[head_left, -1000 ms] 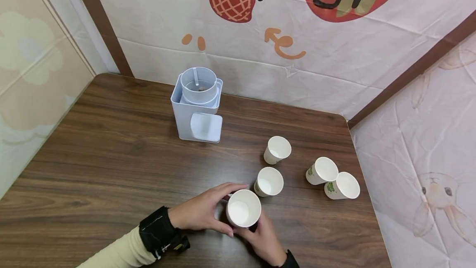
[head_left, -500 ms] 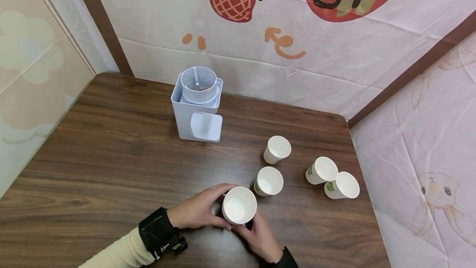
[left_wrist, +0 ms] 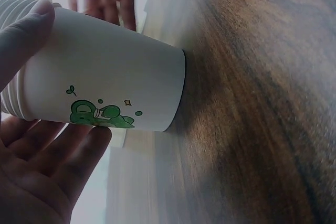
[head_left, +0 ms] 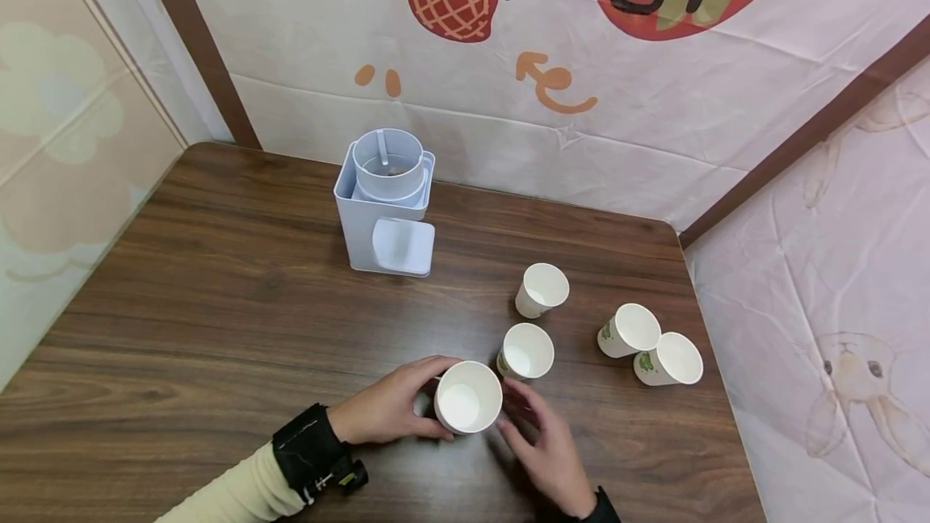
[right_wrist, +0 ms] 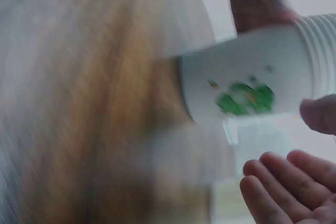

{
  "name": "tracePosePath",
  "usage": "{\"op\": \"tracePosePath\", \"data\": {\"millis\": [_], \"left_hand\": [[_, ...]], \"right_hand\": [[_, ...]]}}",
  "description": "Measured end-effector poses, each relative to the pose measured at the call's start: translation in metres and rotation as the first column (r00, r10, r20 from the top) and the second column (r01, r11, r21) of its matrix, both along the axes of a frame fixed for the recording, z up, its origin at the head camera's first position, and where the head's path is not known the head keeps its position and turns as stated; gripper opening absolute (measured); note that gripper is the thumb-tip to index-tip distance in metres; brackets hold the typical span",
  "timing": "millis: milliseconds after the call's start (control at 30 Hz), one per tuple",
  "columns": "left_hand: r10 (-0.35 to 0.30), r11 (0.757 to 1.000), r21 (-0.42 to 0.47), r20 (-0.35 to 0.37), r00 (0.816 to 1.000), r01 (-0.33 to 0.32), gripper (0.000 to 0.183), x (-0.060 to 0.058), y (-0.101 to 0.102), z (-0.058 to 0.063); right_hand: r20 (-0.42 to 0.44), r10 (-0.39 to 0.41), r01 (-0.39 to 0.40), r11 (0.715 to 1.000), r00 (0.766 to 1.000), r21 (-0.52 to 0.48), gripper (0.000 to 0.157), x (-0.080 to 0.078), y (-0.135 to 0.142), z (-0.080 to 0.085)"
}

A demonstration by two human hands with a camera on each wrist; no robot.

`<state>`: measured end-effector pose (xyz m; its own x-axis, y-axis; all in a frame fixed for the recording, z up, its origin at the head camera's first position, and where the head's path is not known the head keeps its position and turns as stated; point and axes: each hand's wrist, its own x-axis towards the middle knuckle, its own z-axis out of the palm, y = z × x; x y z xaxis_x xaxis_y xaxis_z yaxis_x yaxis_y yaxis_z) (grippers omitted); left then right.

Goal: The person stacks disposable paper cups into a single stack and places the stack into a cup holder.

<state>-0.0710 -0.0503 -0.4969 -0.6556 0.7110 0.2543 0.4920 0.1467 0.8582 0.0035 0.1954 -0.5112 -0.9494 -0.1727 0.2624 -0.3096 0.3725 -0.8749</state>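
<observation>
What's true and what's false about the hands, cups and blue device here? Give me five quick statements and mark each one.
1. The left hand holds a stack of cups. True.
2. The right hand is gripping the blue device. False: its fingers are open, close to the stack.
3. Four other cups stand upright on the table. True.
4. The blue device is to the right of all the cups. False: it stands to their left, farther back.
5. The stack has a green print on its side. True.
</observation>
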Motion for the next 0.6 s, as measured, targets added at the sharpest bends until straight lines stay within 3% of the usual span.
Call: {"op": "tracePosePath", "data": {"millis": [200,333,467,600], "left_hand": [[0.004,1.0,0.004,0.05,0.999,-0.005,0.08,0.0,0.0,-0.001],[0.007,1.0,0.001,0.073,0.997,-0.007,0.08,0.0,0.0,-0.001],[0.002,1.0,-0.001,0.082,0.997,-0.002,0.078,0.0,0.0,-0.001],[0.002,1.0,-0.003,0.09,0.996,-0.001,0.076,0.0,-0.001,-0.001]], "right_hand": [[-0.094,-0.132,0.127,0.99,0.987,-0.054,0.029,-0.005,0.022,0.013],[-0.11,-0.252,0.235,0.961,0.962,-0.145,0.03,-0.01,0.029,0.017],[-0.082,-0.342,0.321,0.926,0.936,-0.201,0.047,-0.017,0.033,0.017],[-0.003,-0.357,0.349,0.915,0.934,-0.201,0.075,-0.023,0.033,0.015]]}}
